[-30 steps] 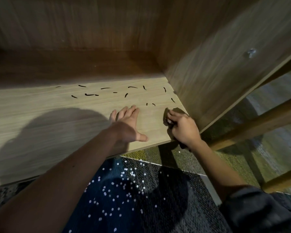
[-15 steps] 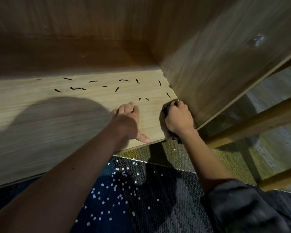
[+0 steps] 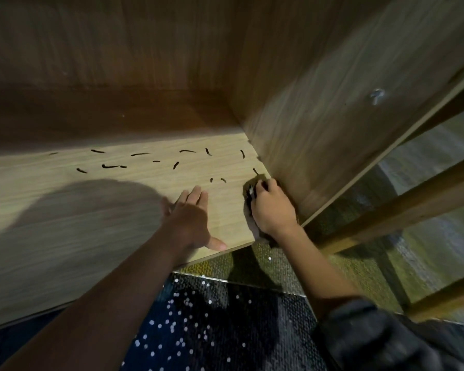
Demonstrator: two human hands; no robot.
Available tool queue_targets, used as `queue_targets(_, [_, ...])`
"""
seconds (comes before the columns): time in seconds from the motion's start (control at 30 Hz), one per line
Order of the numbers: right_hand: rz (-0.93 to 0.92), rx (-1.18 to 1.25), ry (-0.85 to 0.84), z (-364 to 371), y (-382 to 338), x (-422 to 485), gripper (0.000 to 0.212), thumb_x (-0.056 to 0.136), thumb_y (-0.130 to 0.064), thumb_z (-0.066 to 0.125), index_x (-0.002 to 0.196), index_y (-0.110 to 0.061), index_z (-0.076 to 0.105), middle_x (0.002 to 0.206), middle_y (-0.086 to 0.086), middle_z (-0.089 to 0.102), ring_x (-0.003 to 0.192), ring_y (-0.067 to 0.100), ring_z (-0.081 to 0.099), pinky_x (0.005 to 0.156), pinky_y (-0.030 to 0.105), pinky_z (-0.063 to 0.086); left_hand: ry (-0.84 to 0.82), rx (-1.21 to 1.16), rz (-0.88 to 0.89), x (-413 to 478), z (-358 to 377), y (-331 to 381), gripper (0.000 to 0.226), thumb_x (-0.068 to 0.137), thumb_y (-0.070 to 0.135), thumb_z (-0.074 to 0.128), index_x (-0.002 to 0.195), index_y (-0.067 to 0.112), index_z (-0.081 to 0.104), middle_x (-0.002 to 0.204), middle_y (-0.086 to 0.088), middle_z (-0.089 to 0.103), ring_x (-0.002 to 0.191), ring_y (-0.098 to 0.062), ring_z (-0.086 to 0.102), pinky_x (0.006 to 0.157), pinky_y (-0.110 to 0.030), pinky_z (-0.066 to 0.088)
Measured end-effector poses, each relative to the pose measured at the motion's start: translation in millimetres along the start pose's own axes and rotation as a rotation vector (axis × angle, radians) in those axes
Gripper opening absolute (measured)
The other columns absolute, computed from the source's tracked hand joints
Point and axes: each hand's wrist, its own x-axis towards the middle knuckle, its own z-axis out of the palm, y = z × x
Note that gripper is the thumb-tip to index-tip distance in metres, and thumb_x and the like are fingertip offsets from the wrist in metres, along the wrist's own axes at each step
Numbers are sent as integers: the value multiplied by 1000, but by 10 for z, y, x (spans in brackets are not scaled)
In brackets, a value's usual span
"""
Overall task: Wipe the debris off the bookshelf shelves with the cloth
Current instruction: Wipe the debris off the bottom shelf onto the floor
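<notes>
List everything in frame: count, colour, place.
shelf: one, light wood, left and centre
debris: about fourteen bits, black, scattered along the shelf's back
cloth: one, dark, shelf's front right corner, under the right hand
side panel: one, brown wood, right of the shelf
fitting: one, grey, on the side panel
rails: at least two, brown wood, far right
carpet: dark with white specks, below the shelf
sleeve: one, dark, right forearm
left hand: flat on the shelf, fingers straight
right hand: grips the cloth

Dark grey sleeve (image 3: 373,341) on right arm (image 3: 314,263), left forearm (image 3: 105,303) bare
</notes>
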Motion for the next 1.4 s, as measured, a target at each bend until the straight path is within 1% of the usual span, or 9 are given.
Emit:
queue_targets(0.13, [-17, -50, 80, 120, 24, -657, 47, 97, -21, 37, 141, -4, 33, 147, 14, 29, 132, 29, 33, 108, 35, 28, 23, -35, 16, 9, 39, -39, 124, 69, 61, 68, 148, 14, -15, 154, -2, -24, 144, -22, -15, 114, -55, -4])
queue_targets(0.33, [15, -39, 43, -1, 2, 65, 36, 96, -13, 34, 128, -4, 48, 137, 12, 40, 122, 29, 40, 99, 38, 35, 36, -51, 10, 7, 40, -33, 124, 68, 60, 69, 148, 15, -14, 155, -2, -23, 144, -21, -15, 112, -54, -5])
queue_targets(0.53, [1, 6, 134, 121, 80, -541, 49, 96, -20, 38, 143, -8, 31, 151, 10, 27, 134, 26, 32, 110, 31, 24, 28, -80, 16, -18, 24, -16, 124, 69, 59, 69, 149, 14, -14, 154, -1, -24, 144, -21, -16, 112, -54, -5])
queue_targets(0.73, [6, 30, 125, 58, 56, 106, 34, 95, -14, 38, 125, -7, 52, 131, 9, 48, 113, 28, 49, 91, 36, 41, 17, -64, -13, -61, -18, 15, 121, 71, 57, 69, 149, 15, -14, 154, -2, -23, 144, -21, -15, 109, -53, -13])
queue_targets(0.9, [-74, 21, 123, 124, -26, -312, 44, 93, -18, 42, 136, -8, 43, 144, 7, 38, 125, 26, 42, 103, 32, 32, 13, 58, -28, -40, -45, -23, 120, 70, 69, 61, 149, 19, -15, 154, 0, -24, 144, -19, -13, 104, -62, -17])
queue_targets(1.03, [19, 16, 138, -1, -13, 162, 35, 96, -13, 35, 127, -5, 49, 134, 10, 45, 116, 28, 47, 92, 36, 40, 23, 51, -22, -40, -17, -36, 120, 70, 69, 60, 148, 20, -17, 153, 1, -26, 144, -18, -15, 104, -62, -18])
queue_targets(1.13, [42, 44, 127, -29, -192, 504, 34, 98, -14, 31, 123, -2, 50, 133, 14, 44, 116, 31, 48, 91, 37, 39, 25, 23, -23, -33, 11, -54, 122, 68, 69, 61, 148, 20, -17, 153, 2, -26, 143, -17, -16, 104, -62, -17])
queue_targets(1.3, [-110, 53, 160, 94, -70, 97, 36, 91, -7, 42, 125, -9, 54, 130, 7, 50, 112, 30, 53, 91, 35, 43, 35, 10, -13, -14, 30, -59, 122, 69, 69, 61, 148, 20, -17, 153, 3, -27, 143, -17, -16, 105, -62, -15])
queue_targets(1.4, [-76, 21, 141, 2, -4, 115, 36, 92, -5, 41, 125, -9, 53, 128, 7, 51, 111, 28, 53, 89, 36, 44, 27, -16, -11, -19, 31, -68, 122, 69, 67, 63, 148, 19, -18, 153, 3, -27, 143, -17, -17, 106, -60, -14])
